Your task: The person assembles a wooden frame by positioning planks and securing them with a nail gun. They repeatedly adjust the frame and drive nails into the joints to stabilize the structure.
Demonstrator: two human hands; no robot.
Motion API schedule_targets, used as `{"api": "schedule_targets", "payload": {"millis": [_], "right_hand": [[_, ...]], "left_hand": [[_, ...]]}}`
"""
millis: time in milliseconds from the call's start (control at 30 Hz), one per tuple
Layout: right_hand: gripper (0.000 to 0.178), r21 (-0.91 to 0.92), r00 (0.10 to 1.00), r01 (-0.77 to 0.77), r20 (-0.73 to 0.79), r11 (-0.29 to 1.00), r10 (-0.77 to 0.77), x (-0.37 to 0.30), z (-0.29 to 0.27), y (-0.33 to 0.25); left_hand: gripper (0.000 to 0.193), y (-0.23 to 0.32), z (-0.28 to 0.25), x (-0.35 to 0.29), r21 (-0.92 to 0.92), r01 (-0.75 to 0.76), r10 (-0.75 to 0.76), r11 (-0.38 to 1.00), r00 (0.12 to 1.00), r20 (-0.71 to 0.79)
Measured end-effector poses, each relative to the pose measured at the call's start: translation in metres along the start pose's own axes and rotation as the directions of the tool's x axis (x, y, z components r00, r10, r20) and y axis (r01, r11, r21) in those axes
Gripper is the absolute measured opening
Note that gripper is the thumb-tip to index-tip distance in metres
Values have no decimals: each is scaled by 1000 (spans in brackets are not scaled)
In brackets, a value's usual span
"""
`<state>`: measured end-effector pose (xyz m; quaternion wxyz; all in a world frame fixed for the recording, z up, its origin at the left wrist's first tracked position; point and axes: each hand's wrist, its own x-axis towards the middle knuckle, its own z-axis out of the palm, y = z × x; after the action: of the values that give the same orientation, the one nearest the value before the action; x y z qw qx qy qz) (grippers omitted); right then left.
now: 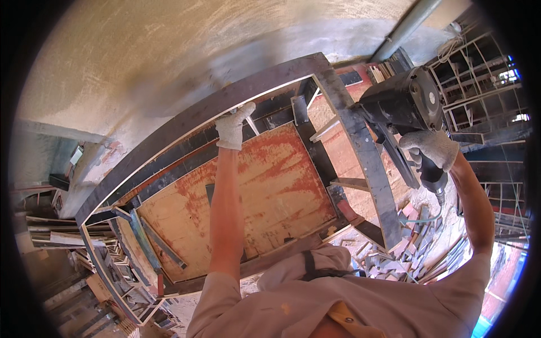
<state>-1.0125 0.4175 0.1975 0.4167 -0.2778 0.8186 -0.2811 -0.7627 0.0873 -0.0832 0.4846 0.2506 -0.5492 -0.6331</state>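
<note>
A large wooden frame with dark-faced boards (363, 152) stands in front of me. My left hand (232, 128), in a pale knit glove, reaches across it and grips the inner edge of its far rail. The fingertips are partly hidden by the board. At the right, my right hand (433, 149), gloved alike, is wrapped round the handle of a black nail gun (400, 101). The gun's head lies at the frame's right-hand board, near the far corner; I cannot tell whether it touches. An air fitting and a thin hose (425, 219) hang below the handle.
A worn orange-tan panel (259, 191) lies within the frame. Wood offcuts (403, 253) are heaped at the lower right, and timber is stacked at the left (73, 239). Beyond the frame rises a plastered wall (141, 67) with a grey pipe (406, 31). Racks (479, 73) stand at the far right.
</note>
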Motion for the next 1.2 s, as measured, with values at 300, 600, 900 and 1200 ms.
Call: {"api": "schedule_targets", "payload": {"millis": [300,600,900,1200], "right_hand": [[16,-233,816,538,386,810,-431,53,-21,-47],[21,14,767,428,523,904,-371,121,48,-142],[32,-78,682,520,637,850,-359,152,75,-179],[40,116,503,587,723,801,-473,164,66,-175]], "left_hand": [[33,14,-4,4,-79,52,-44,995,994,101],[42,7,-6,4,-16,26,-24,1000,996,82],[45,17,3,0,-8,7,-6,1000,999,48],[36,13,-4,5,71,-16,10,997,996,91]]}}
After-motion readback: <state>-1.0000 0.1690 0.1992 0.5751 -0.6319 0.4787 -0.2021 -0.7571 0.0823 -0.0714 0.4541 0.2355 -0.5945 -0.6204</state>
